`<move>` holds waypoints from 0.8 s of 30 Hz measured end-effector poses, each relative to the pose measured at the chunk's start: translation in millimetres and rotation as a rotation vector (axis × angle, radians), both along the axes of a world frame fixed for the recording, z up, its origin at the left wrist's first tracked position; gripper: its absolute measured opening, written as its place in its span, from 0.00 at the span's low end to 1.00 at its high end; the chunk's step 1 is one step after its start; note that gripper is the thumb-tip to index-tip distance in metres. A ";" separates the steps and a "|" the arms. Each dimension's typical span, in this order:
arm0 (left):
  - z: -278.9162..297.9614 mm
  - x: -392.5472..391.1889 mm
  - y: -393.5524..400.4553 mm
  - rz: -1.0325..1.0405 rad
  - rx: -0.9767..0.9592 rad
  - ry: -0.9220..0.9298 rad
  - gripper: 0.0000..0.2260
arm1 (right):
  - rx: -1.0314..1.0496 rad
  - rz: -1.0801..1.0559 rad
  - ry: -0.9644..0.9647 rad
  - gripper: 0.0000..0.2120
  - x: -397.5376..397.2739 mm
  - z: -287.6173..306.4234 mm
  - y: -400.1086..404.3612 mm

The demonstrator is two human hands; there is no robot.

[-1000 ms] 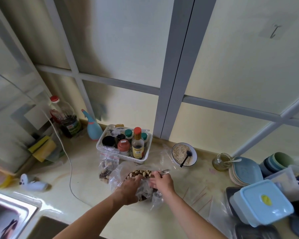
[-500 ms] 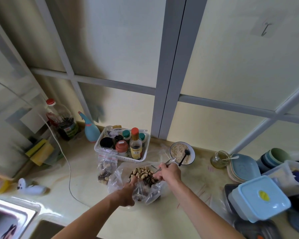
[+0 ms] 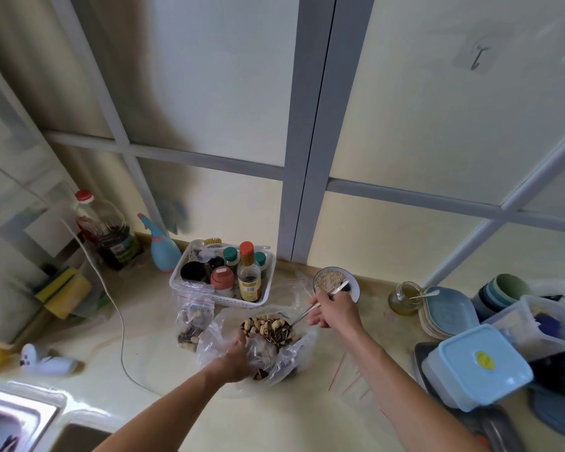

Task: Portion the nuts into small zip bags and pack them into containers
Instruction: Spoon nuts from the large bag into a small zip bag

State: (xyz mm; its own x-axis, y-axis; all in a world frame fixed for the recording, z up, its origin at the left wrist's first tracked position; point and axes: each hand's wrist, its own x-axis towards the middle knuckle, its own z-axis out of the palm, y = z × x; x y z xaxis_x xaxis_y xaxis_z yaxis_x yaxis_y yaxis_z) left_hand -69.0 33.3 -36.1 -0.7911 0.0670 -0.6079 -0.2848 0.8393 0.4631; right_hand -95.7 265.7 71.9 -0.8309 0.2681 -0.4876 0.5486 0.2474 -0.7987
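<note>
Metal spoon [image 3: 310,307] in right grip [image 3: 331,308] touches nuts [image 3: 268,325].

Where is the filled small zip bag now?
The filled small zip bag stands on the counter, left of the big nut bag, just before the white basket.

— What can't be made out at the counter?

— The left hand [image 3: 238,360] is half buried in the clear plastic bag [image 3: 216,337], its fingers hidden. The spoon [image 3: 307,310] loses its bowl among the nuts [image 3: 268,324].

— And at the edges?

— The sink [image 3: 20,415] is cut by the lower left corner; both forearms run off the bottom. Labels on the bottles in the white basket [image 3: 190,278] are too small to read, and the dark contents of the clear tub [image 3: 535,321] on the right stay unidentifiable.
</note>
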 end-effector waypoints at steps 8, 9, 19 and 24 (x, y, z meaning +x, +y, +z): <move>5.3 -2.6 9.3 -0.098 0.054 0.109 0.21 | 0.061 0.093 0.004 0.15 8.0 -0.4 -7.3; 7.9 -2.5 8.8 -0.108 0.074 0.124 0.20 | 0.063 0.101 0.006 0.15 9.5 0.2 -9.0; 7.6 -5.7 9.3 -0.117 0.315 0.297 0.27 | 0.136 0.427 0.158 0.14 11.4 18.0 -24.2; 8.0 -11.2 15.6 -0.051 0.392 0.488 0.26 | 0.338 0.773 0.335 0.16 15.9 41.4 -30.8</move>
